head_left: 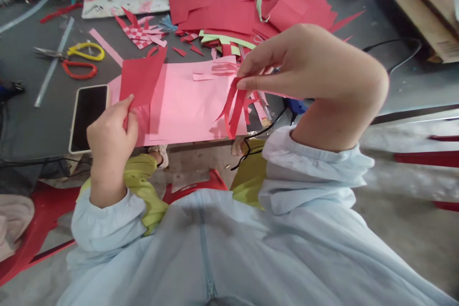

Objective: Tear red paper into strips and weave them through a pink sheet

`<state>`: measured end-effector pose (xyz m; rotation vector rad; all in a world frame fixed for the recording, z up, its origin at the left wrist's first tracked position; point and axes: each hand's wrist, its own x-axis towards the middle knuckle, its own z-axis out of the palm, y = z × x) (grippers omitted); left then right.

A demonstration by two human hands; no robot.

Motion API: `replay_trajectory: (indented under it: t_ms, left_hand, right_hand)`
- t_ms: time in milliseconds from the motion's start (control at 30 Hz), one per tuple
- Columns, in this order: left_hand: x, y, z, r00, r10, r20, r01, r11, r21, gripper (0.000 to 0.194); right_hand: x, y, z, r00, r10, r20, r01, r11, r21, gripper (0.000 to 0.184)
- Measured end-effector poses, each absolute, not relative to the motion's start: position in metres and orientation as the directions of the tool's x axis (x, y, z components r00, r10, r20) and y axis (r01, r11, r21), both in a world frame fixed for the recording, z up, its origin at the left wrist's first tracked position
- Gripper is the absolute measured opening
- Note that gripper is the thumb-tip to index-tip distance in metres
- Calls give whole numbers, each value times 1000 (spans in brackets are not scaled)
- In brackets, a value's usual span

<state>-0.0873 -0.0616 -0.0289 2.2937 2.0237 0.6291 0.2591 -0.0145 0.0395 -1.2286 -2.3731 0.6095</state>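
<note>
My left hand [114, 129] pinches the lower edge of a red paper sheet [139, 79] between thumb and fingers, above the left part of the pink paper. My right hand [276, 64] is closed on thin red paper strips [234, 107], which dangle from its thumb and fingertips over the right side of the pink paper. The large pink paper sheet [188, 105] lies flat at the table's front edge. A few narrow pink strips [204, 76] rest on it. Part of the strips is hidden behind my right fingers.
Scissors [81, 60] with yellow and red handles lie left, near a phone [89, 119]. Behind are a woven pink-red paper piece [141, 31] and a pile of red paper [222, 9]. A black cable [265, 129] hangs over the edge; cardboard [426, 9] stands right.
</note>
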Motion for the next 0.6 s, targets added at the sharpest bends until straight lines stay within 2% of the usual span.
replay_trajectory:
  t_ms: [167, 333, 400, 467, 533, 600]
  left_hand:
    - [-86, -63, -34, 107, 930, 352, 916, -229, 329, 38]
    - [-84, -77, -20, 202, 955, 216, 887, -272, 374, 36]
    - [-89, -96, -8, 230, 943, 242, 871, -310, 382, 34]
    - [-102, -124, 2, 167, 932, 322, 867, -294, 402, 30]
    - [-121, -156, 9, 51, 939, 339, 872, -208, 444, 30]
    - [-144, -187, 8, -54, 943, 328, 894, -101, 436, 32]
  right_hand:
    - [259, -16, 41, -553, 823, 128, 665, 528, -528, 21]
    - [264, -24, 36, -576, 800, 169, 659, 576, -484, 30]
    - [266, -31, 33, -600, 781, 176, 642, 600, -477, 36]
    - [266, -40, 31, -635, 754, 167, 606, 620, -498, 35]
    - [262, -50, 31, -690, 711, 132, 554, 637, -535, 27]
    - [254, -58, 33, -702, 698, 144, 535, 650, -540, 27]
